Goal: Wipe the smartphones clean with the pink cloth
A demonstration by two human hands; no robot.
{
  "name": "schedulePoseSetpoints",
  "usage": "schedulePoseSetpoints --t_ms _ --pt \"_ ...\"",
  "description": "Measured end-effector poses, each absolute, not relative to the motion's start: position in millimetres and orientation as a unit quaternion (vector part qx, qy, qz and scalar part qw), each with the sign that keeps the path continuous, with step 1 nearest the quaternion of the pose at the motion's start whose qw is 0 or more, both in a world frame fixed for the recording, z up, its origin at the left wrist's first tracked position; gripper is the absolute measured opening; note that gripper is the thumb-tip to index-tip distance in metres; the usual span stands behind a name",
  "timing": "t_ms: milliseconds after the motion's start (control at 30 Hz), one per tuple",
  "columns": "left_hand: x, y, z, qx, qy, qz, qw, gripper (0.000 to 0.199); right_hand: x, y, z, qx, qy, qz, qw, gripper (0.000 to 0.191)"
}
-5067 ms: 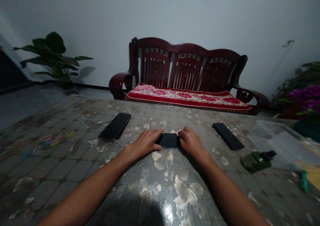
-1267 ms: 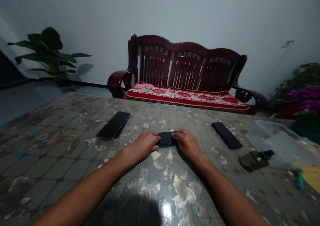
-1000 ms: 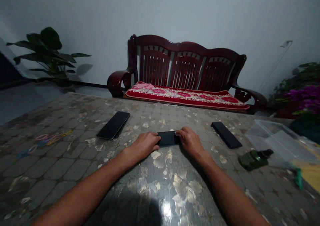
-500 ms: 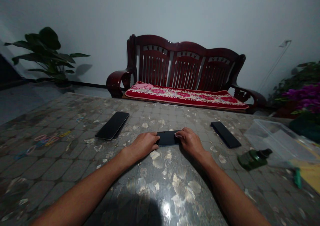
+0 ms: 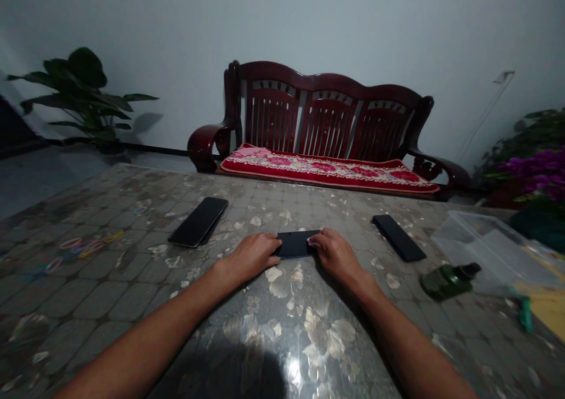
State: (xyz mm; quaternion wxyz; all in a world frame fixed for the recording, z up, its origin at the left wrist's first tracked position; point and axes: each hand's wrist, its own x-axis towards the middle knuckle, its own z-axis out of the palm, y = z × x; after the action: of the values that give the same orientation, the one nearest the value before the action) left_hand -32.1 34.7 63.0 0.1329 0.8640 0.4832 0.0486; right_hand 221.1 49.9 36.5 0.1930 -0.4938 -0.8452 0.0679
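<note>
So the dark phone [image 5: 295, 244] is lying flat near the middle of the table [image 5: 247, 352], long side running roughly from 9 to 3 o'clock. Left hand [image 5: 256, 255] has its fingers and thumb clamped on the 9 o'clock end. Right hand [image 5: 333, 252] is at the 3 o'clock end, fingertips pinched together on a small pale piece of something, too little of it showing to say what, right at the phone's edge.

Room-wise, there's open tabletop at 12 between the phone and the far table edge, with a red sofa [image 5: 326, 125] beyond, and a wide bare stretch at 6 between the forearms. Second phone [image 5: 199, 222] sits around 10 o'clock, well apart from the left hand. Third phone [image 5: 398, 238] is near 3, with bare table between it and the right hand. Farther out that way it gets crowded: green bottle [image 5: 446, 281] on its side around 4, clear plastic box [image 5: 485, 249] just behind it. Loose colored bands [image 5: 90, 247] are way out at 9.
</note>
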Motion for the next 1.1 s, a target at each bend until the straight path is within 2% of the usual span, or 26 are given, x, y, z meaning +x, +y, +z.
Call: schedulePoseSetpoints --t_ms 200,500,800,1000,1100 --pt "-32 36 66 0.867 0.486 0.031 0.106 0.028 236 59 34 -0.551 -0.812 0.027 0.19 0.024" --pt "-39 39 60 0.868 0.469 0.06 0.152 0.028 209 41 34 -0.459 -0.861 0.079 0.202 0.024" --pt "-39 37 59 0.866 0.471 0.062 0.157 0.026 241 59 39 -0.561 -0.809 0.034 0.172 0.024" --pt "-40 39 55 0.863 0.473 0.074 0.158 0.028 225 49 37 -0.416 -0.883 0.085 0.202 0.024" --pt "-40 38 57 0.861 0.476 0.07 0.162 0.03 229 52 40 -0.396 -0.892 0.1 0.195 0.024"
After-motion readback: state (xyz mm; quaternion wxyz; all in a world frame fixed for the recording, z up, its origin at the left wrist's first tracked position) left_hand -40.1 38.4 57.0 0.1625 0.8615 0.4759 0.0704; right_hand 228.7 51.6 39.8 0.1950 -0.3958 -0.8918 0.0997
